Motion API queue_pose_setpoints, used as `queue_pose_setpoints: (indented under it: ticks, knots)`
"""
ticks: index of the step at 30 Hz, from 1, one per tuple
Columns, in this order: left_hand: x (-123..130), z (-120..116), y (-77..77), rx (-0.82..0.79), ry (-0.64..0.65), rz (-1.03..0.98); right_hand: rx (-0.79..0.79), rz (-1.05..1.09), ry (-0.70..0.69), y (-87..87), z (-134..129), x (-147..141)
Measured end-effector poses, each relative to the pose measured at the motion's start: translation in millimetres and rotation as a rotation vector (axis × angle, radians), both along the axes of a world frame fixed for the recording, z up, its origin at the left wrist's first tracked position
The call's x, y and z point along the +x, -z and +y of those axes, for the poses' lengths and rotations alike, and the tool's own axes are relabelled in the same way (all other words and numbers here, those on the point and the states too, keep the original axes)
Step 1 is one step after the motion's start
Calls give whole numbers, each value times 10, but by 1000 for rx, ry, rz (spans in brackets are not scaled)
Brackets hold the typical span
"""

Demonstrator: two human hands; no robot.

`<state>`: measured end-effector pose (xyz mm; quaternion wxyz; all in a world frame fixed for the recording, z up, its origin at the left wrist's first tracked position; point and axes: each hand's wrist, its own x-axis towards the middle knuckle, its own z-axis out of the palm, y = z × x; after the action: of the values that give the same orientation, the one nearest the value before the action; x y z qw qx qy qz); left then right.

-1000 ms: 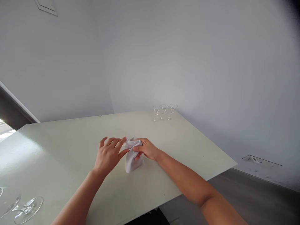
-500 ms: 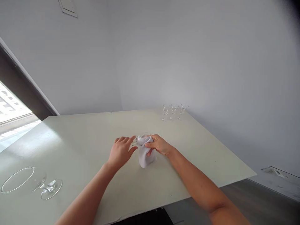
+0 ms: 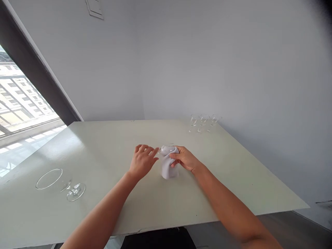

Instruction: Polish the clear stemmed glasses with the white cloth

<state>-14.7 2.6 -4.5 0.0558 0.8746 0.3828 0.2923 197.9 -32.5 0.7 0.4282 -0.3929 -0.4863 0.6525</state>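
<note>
Pale walls (image 3: 220, 69) meet behind the table (image 3: 124, 138); three glasses (image 3: 203, 121) stand by its far right corner, and a big glass (image 3: 66, 186) sits toward its left edge. Over the table's middle, my right hand (image 3: 185, 159) pinches the cloth (image 3: 169, 169), folded around what looks like a small glass (image 3: 165, 150). My left hand (image 3: 143, 160) is loosely spread beside it, thumb apart; I can't tell whether a fingertip touches. I judge this to be wiping; next seems to call for steadying the glass with my left fingers and turning the cloth.
</note>
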Motion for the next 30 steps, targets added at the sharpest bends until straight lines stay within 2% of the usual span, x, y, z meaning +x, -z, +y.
queue_pose_setpoints:
  ticks: [2,3,5,8,9,10,11,13,15,16,18,20,24,25,26,27,30]
  knots:
    - [11,13,16,164,-5,4,-50,77,33,33,8,-49]
    - [0,27,14,152,-3,0,-44,84,25,26,-5,-66]
    - [-47,57,-7,-32,2,-24,35,33,-27,-29,-54,-72]
    - [-106,66,-47,-458,141,-17,157,-128,-159,-131,-123,-17]
    - [-108,56,-53,-518,161,-20,172,-161,-171,-144,-128,4]
    - [-98,41,-52,-494,144,-32,172,-164,-150,-141,-122,17]
    - [-80,24,-44,-393,92,-46,160,-134,-98,-122,-106,20]
    - [-32,-4,-16,-68,-27,-51,97,-5,36,-49,-58,-10]
    - [4,-9,14,205,-50,-5,0,143,115,32,-19,-75]
    - [9,-1,23,276,-39,19,-40,195,130,61,-13,-109]
    - [-7,28,27,290,-41,30,-54,208,116,74,-32,-154]
    - [-45,58,9,128,-37,15,21,88,55,31,-80,-146]
    - [-95,66,-41,-534,149,77,124,-201,-164,-84,-140,-18]
    - [-90,54,-48,-602,166,93,119,-209,-177,-90,-133,8]
    - [-78,38,-50,-573,144,95,108,-182,-151,-82,-117,23]
    - [-61,19,-49,-453,91,84,93,-130,-98,-63,-95,24]
    - [-3,-32,-34,82,-58,64,-14,86,63,29,-25,-33]
